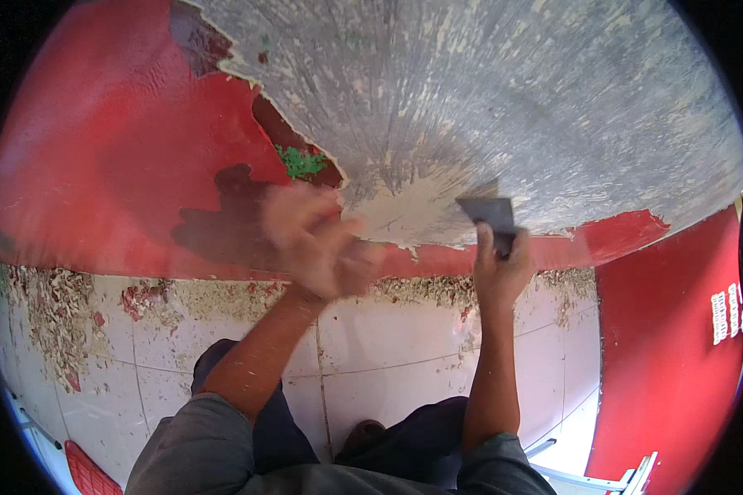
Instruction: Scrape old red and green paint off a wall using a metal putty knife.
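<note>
Ahead of me stands a wall with a large grey scraped area point(487, 99) and red paint point(99, 148) on its left and along its lower edge. My right hand point(501, 280) is closed on a dark flat scraper blade point(494, 216), held up against the lower part of the bare area. Motion smears my left hand point(326, 247) in front of the red paint, left of the blade; its fingers are too blurred to read. Just above it, a brown strip with a green patch point(301, 162) borders the ragged paint edge.
Paint flakes and crumbs point(62, 322) lie along the foot of the wall on white floor tiles point(388, 351). A red panel point(669, 346) stands at the right. A metal frame point(627, 478) shows at the lower right, and a red plastic object point(91, 470) at the lower left.
</note>
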`<control>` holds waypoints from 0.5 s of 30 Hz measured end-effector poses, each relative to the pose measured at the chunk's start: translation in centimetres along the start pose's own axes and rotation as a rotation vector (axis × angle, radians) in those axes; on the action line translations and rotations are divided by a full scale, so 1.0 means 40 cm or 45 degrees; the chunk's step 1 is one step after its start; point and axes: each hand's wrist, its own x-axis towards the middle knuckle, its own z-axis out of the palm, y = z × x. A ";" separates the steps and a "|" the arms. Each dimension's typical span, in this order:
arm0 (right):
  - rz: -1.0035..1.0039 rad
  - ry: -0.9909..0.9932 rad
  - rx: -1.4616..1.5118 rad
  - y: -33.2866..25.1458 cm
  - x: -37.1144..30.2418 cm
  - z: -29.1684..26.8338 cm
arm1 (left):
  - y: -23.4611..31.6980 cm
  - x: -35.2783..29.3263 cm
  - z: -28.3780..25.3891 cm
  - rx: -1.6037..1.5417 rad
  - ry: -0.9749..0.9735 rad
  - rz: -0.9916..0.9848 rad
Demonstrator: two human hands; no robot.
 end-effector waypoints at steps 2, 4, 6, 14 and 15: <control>-0.036 0.080 0.039 -0.036 0.026 0.003 | -0.052 0.064 -0.007 0.271 0.344 0.132; -0.120 0.150 0.047 -0.047 0.015 0.038 | -0.157 0.026 -0.006 0.315 0.456 -0.137; -0.118 0.073 0.188 -0.035 -0.031 0.094 | -0.175 -0.001 -0.014 0.402 0.353 -0.047; -0.254 0.008 0.179 -0.019 -0.044 0.125 | -0.183 -0.021 -0.015 0.399 0.251 0.052; -0.374 -0.156 0.102 -0.019 -0.066 0.131 | -0.181 -0.027 -0.019 0.422 0.228 0.046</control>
